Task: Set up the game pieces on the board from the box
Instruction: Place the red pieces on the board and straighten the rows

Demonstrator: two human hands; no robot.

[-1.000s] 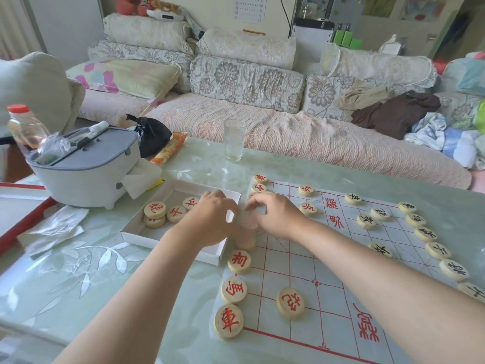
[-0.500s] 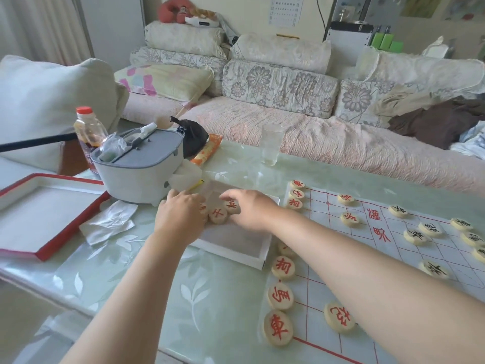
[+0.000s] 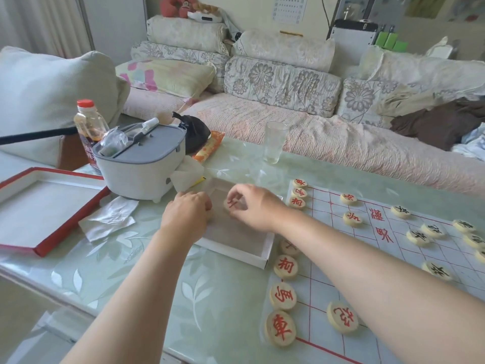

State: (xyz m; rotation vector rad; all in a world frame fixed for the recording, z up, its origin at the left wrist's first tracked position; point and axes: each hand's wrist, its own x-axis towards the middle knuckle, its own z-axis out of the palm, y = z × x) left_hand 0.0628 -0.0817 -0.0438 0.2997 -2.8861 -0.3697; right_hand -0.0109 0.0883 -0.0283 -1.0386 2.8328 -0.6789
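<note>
Head view of a counter (image 3: 131, 271) with a glass top. The open white box (image 3: 237, 252) lies near the middle, just beside the left edge of the board (image 3: 367, 261), a pale sheet ruled in red.

The right hand (image 3: 256, 208) reaches into the far part of the box, thumb and fingertips pinching a round red-marked piece (image 3: 231, 204). The left hand (image 3: 185, 215) is at the box's left wall with its fingers curled downward. Whether it grasps anything cannot be told, since the fingertips are hidden.

Red pieces (image 3: 286, 266) stand in a column along the board's left edge, near and far of the box's corner, with others farther in. Black pieces (image 3: 433, 229) stand on the board's right part.

At far left lies a red-edged lid (image 3: 39, 211), inside up. Between it and the box lies crumpled paper (image 3: 110, 219). Beyond the paper stands a grey-lidded container (image 3: 139, 166), with a bottle (image 3: 89, 127) behind it. A drinking glass (image 3: 274, 141) stands at the counter's far edge.
</note>
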